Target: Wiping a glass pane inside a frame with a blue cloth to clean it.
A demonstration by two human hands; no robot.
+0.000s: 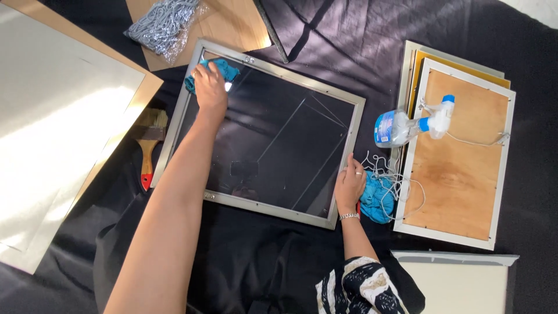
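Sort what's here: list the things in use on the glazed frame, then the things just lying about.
In use:
left hand pressing a blue cloth on the glass
silver frame
right hand steadying its edge

Lying about:
spray bottle
paintbrush
second blue cloth
white string
plywood-backed frame
bagged cord

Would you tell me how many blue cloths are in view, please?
2: one blue cloth under the left hand on the glass; another blue cloth beside the right hand. Others may be hidden.
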